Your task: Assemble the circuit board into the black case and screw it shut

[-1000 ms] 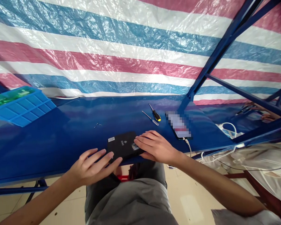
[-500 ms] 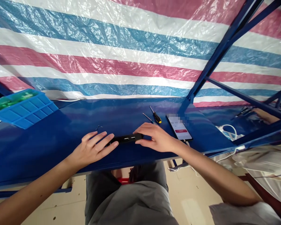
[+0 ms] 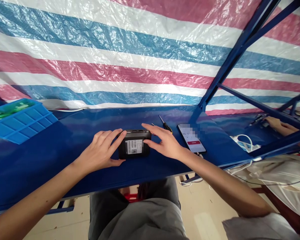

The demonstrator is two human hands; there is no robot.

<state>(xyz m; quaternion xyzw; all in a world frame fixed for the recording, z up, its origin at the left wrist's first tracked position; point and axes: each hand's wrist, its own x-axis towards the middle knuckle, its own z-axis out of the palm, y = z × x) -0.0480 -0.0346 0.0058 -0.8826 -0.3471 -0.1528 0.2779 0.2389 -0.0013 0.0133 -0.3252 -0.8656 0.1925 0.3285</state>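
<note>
A small black electronic box stands tilted on the blue table, its face with a white printed label turned toward me. Slots show along its upper edge. My left hand grips the left side, fingers over the top corner and thumb at the bottom corner. At the right side, my right hand has its thumb against the labelled face and its fingers by the top edge. A screwdriver with a black and yellow handle lies just behind my right hand, which partly covers it.
Right of my hand lies a phone with a cable. A blue bin of green and clear items sits at the left. Blue frame bars rise at the right; beyond them are a power strip and another person's hand.
The box has been turned so its labelled face shows instead of the narrow side with ports. Both hands have shifted with it. The small dark pieces behind it are now hidden.
</note>
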